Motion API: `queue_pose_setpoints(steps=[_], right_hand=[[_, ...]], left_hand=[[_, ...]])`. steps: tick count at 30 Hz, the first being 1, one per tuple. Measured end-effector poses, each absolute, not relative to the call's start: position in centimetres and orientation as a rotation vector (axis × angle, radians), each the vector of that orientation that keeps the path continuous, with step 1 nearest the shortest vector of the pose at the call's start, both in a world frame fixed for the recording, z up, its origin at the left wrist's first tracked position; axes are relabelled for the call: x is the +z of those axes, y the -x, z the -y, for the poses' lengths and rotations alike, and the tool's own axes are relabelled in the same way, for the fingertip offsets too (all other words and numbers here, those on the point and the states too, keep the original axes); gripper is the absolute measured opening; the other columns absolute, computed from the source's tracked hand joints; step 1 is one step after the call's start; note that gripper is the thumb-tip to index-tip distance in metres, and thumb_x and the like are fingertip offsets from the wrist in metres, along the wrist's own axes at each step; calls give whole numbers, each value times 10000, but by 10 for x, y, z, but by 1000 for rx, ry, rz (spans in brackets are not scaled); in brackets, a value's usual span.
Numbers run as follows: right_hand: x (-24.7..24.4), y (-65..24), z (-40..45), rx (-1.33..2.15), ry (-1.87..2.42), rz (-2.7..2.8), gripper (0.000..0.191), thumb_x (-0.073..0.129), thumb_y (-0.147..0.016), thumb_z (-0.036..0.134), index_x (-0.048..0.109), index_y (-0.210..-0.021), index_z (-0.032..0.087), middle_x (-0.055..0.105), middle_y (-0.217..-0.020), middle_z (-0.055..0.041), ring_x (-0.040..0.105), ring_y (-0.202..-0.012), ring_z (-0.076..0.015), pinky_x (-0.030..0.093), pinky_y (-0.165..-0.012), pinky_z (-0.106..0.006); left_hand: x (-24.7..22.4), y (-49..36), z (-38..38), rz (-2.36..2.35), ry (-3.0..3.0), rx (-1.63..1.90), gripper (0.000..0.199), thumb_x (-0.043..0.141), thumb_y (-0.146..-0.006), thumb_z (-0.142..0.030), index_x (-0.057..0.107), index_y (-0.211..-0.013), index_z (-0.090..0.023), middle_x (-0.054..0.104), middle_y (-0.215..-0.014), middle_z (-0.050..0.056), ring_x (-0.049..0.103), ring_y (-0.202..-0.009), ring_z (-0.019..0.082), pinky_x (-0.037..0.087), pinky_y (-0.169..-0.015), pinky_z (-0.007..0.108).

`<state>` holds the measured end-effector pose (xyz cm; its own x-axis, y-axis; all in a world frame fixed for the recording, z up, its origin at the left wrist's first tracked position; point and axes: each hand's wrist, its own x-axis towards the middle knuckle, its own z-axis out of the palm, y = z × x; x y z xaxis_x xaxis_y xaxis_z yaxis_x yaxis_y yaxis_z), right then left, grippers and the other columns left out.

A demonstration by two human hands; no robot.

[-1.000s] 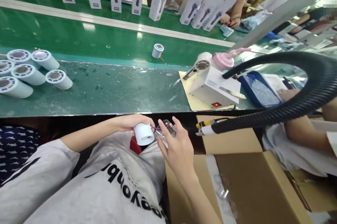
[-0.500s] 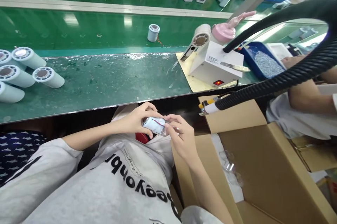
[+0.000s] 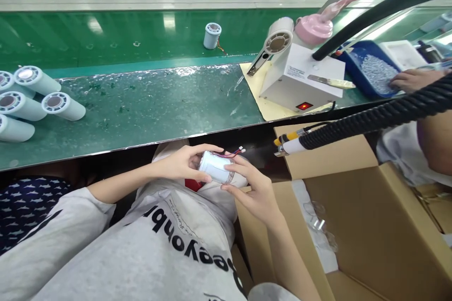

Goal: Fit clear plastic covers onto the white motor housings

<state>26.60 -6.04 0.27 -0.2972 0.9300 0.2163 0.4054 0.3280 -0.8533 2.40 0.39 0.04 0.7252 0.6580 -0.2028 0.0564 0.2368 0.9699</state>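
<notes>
Above my lap I hold a light-blue cylinder (image 3: 215, 167) with thin red and blue wires ending in small white plugs. My left hand (image 3: 186, 163) grips its left end between thumb and fingers. Around the right end curl the fingers of my right hand (image 3: 254, 187), where a clear plastic edge shows. Several similar light-blue cylinders (image 3: 63, 106) with slotted round ends lie on the bench (image 3: 148, 108) at the left. Another light-blue cylinder (image 3: 212, 37) stands on the green belt (image 3: 134, 32), its wires trailing right.
A white box (image 3: 300, 79) with a lit red switch stands on a yellow board, beside a handheld fan (image 3: 278, 42) and a pink bottle (image 3: 313, 28). A black ribbed hose (image 3: 381, 115) crosses at right above an open carton (image 3: 381, 225). A co-worker's hand (image 3: 413, 79) reaches a blue tray (image 3: 353, 63).
The cylinder has turned in my hands: its wires now stick out along the top toward the right. My right-hand fingers have spread wider around it. At right, the co-worker's hand has reached the tray.
</notes>
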Motion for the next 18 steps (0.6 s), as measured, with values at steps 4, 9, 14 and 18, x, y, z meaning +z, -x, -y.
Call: queue_pose_setpoints(steps=[4, 9, 14, 18], right_hand=[[0, -273, 60, 969, 1175, 1785, 336, 788, -895, 394, 697, -1187, 255, 702, -1333, -129, 661, -1272, -315, 571, -1060, -491], [7, -274, 59, 1061, 1198, 1713, 380, 804, -874, 450, 688, -1175, 251, 718, -1281, -123, 678, -1227, -305, 614, -987, -444], [13, -271, 60, 1224, 1237, 1570, 440, 811, -850, 507, 677, -1189, 260, 715, -1248, -105, 724, -1068, -262, 659, -849, -363], [13, -270, 60, 1325, 1207, 1483, 421, 824, -844, 487, 681, -1178, 274, 710, -1191, -78, 728, -995, -224, 651, -846, -331]], left_hand=[[4, -26, -10, -613, -1412, 495, 789, 887, -727, -359, 580, -1447, -261, 631, -1441, 126, 670, -1161, 262, 559, -888, 331], [8, -27, -13, -552, -1549, 555, 715, 862, -772, -355, 604, -1435, -293, 605, -1490, 115, 590, -1342, 300, 522, -1050, 402], [9, -24, -13, -527, -1672, 564, 690, 853, -780, -358, 616, -1425, -300, 612, -1480, 106, 580, -1355, 299, 476, -1132, 439], [7, -22, -13, -510, -1681, 554, 678, 826, -811, -335, 594, -1447, -306, 585, -1508, 114, 575, -1361, 305, 535, -1059, 415]])
